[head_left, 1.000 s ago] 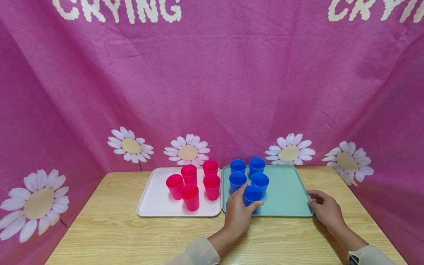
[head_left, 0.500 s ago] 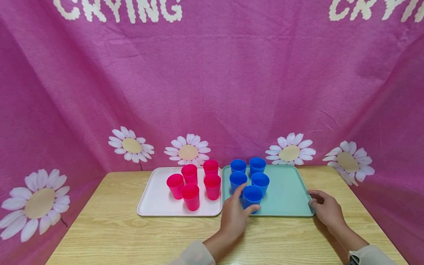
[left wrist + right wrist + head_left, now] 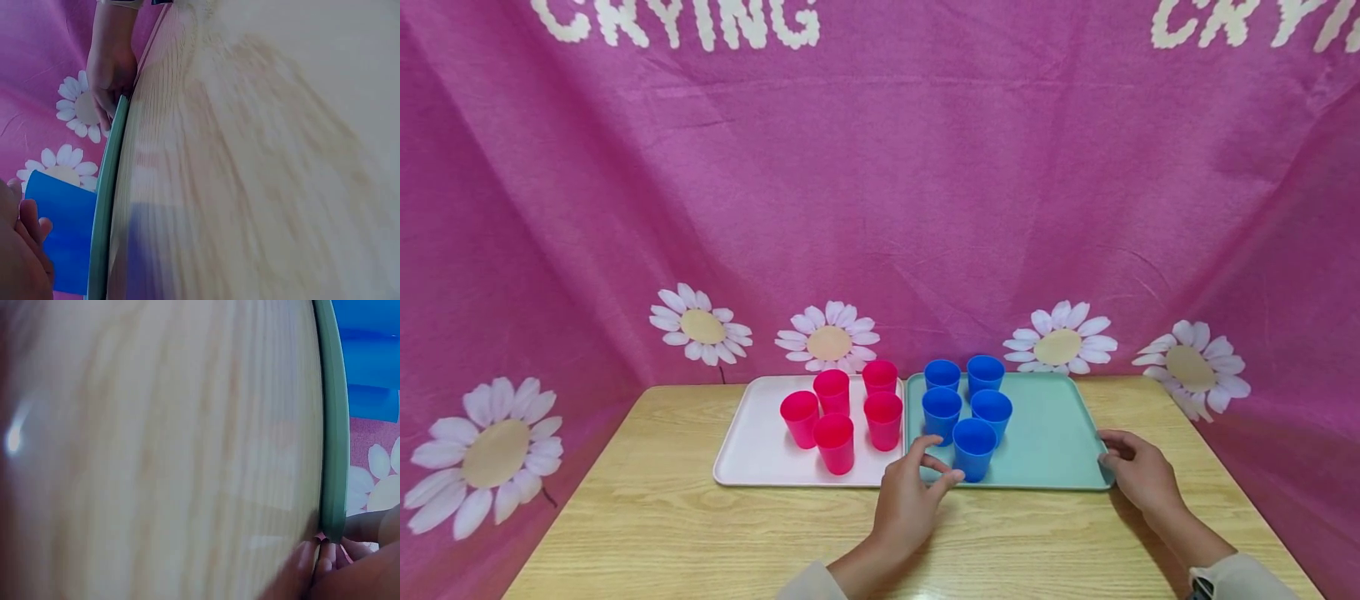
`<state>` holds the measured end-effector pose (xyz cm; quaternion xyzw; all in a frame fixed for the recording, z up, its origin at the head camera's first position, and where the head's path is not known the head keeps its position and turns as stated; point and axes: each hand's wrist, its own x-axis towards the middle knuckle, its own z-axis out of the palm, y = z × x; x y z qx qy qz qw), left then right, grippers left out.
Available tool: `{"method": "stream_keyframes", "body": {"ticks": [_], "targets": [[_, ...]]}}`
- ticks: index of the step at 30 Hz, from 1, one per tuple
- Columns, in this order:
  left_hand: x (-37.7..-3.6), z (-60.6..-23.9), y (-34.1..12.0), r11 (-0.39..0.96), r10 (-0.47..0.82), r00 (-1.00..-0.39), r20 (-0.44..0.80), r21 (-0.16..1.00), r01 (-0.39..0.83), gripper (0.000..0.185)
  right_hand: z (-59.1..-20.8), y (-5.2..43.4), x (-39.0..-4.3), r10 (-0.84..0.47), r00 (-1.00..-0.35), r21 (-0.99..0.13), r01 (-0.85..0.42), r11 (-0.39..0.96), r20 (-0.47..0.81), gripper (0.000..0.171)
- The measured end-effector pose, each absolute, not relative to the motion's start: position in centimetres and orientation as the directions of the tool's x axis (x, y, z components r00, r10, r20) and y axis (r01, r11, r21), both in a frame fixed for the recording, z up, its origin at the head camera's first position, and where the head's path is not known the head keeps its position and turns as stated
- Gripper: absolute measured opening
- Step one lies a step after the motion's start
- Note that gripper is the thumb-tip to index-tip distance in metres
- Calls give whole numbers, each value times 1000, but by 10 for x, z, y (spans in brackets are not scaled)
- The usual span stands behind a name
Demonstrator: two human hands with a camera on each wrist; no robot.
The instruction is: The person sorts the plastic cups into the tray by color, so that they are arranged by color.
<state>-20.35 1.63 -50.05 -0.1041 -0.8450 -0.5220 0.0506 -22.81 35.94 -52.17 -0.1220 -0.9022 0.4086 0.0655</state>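
On the green tray (image 3: 1052,442), several blue cups stand upright, with the nearest blue cup (image 3: 974,454) close to the front edge. My left hand (image 3: 910,496) is just left of that cup, its fingers loosely bent and apart from it, holding nothing. In the left wrist view, the blue cup (image 3: 65,234) rises beyond the fingers. My right hand (image 3: 1142,475) pinches the front right edge of the green tray. Fingers and thumb meet at the rim (image 3: 335,456) of the tray in the right wrist view.
To the left, a pale pink-white tray (image 3: 752,442) bears several upright red cups (image 3: 835,446), and it lies against the green tray. Both rest on a wooden table (image 3: 700,542). A pink flowered cloth (image 3: 880,208) hangs behind and at both sides.
My left hand has let go of the nearest blue cup and drawn back to the left and toward me. The cup stays on the tray; my right hand keeps its place.
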Motion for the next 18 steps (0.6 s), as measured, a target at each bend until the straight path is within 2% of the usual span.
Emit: {"method": "stream_keyframes", "body": {"ticks": [6, 12, 18], "targets": [[-201, -497, -2, 519, 173, -953, 249, 800, 303, 28, -515, 359, -229, 236, -972, -743, 166, 648, -10, 46], [-202, -483, -21, 674, 236, -940, 246, 655, 341, 36, -500, 356, -232, 129, -989, -705, 142, 695, -72, 61], [-205, -469, -38, 761, 283, -923, 263, 524, 382, 43, -488, 342, -229, 17, -999, -610, -7, 792, 33, 70]]}}
